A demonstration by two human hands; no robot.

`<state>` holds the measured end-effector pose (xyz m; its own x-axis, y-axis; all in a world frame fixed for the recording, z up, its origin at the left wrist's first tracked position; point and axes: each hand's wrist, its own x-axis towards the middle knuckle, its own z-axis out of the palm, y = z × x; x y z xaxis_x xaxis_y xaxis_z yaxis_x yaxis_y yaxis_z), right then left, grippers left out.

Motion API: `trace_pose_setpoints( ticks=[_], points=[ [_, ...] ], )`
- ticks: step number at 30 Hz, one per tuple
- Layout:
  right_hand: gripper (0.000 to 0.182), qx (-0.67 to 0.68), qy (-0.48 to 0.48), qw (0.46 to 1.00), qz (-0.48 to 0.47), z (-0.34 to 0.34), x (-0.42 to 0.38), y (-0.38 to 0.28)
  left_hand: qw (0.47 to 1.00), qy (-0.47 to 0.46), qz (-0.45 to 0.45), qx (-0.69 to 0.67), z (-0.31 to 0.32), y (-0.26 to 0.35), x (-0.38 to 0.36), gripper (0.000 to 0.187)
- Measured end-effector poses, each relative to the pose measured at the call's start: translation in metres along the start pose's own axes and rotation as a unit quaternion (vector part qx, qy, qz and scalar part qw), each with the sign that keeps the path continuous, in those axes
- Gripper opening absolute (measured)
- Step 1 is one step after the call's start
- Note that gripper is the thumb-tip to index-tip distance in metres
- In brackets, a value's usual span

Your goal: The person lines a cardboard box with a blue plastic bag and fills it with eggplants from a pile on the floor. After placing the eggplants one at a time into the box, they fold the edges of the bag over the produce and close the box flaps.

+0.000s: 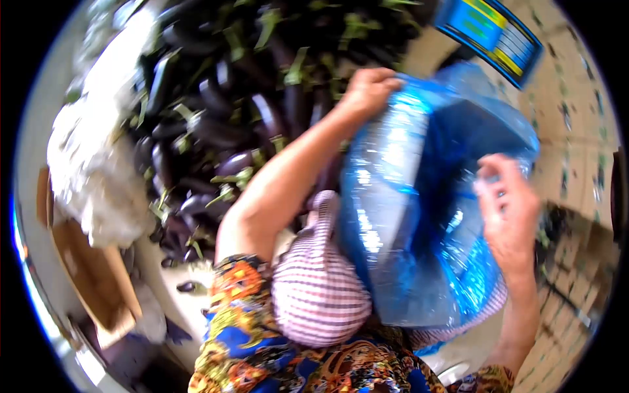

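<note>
A large blue plastic bag point(393, 262) stands in front of me with its mouth spread wide and its inside in shadow. At its far left rim my left hand point(370, 92) is closed, the fingers gripping the plastic edge. My right hand point(512, 213) is over the right side of the mouth, blurred, its fingers loosely bent and apart, with nothing visible in them. Many dark purple eggplants point(262, 114) with green stems lie heaped beyond my left arm. What the bag holds, if anything, cannot be made out.
White plastic wrapping point(98, 170) lies bunched at the left, above an open cardboard box point(95, 275). A blue-framed panel point(488, 39) stands beyond the bag. Stained cardboard point(570, 118) spreads along the right. Checked cloth point(321, 291) covers a rounded form left of the bag.
</note>
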<state>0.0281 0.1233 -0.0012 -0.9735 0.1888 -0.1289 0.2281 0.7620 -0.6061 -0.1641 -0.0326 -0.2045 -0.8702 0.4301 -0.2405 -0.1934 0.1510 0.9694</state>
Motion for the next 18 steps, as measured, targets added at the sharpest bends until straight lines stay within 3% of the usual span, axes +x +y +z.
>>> trace_pose_setpoints(
  ticks=[2,3,4,5,6,10,12,14,16,18],
  points=[
    [0.039,-0.116,-0.184,0.971,-0.101,0.051,0.010,0.057,0.997,0.027,-0.044,-0.064,0.008,-0.009,-0.003,0.033],
    [0.051,-0.257,-0.202,0.933,-0.149,0.087,0.007,0.114,0.993,0.059,-0.030,-0.095,0.012,-0.014,-0.005,0.027],
    [0.060,-0.329,-0.407,0.852,0.029,0.113,0.020,0.126,0.988,0.090,-0.018,-0.127,0.018,-0.025,-0.005,0.023],
    [0.060,-0.370,-0.457,0.804,0.086,0.131,0.024,0.141,0.979,0.054,-0.030,-0.194,0.023,-0.040,0.000,0.021],
    [0.059,-0.385,-0.453,0.797,0.106,0.145,0.021,0.153,0.965,0.016,-0.036,-0.259,0.024,-0.052,0.007,0.019],
    [0.057,-0.347,-0.380,0.852,0.092,0.156,0.021,0.168,0.954,0.087,0.033,-0.285,0.026,-0.046,-0.002,0.017],
    [0.056,-0.328,-0.365,0.867,0.090,0.157,0.022,0.168,0.937,0.064,-0.034,-0.342,0.022,-0.047,-0.008,0.017],
    [0.055,-0.302,-0.344,0.885,0.086,0.155,0.026,0.166,0.944,0.077,-0.010,-0.321,0.019,-0.056,-0.021,0.024],
    [0.054,-0.278,-0.325,0.900,0.081,0.155,0.026,0.162,0.989,0.093,0.026,-0.116,0.003,-0.065,-0.049,0.032],
    [0.054,-0.255,-0.311,0.912,0.079,0.159,0.024,0.159,0.993,0.095,-0.015,-0.070,-0.010,-0.066,-0.090,0.035]
  ],
)
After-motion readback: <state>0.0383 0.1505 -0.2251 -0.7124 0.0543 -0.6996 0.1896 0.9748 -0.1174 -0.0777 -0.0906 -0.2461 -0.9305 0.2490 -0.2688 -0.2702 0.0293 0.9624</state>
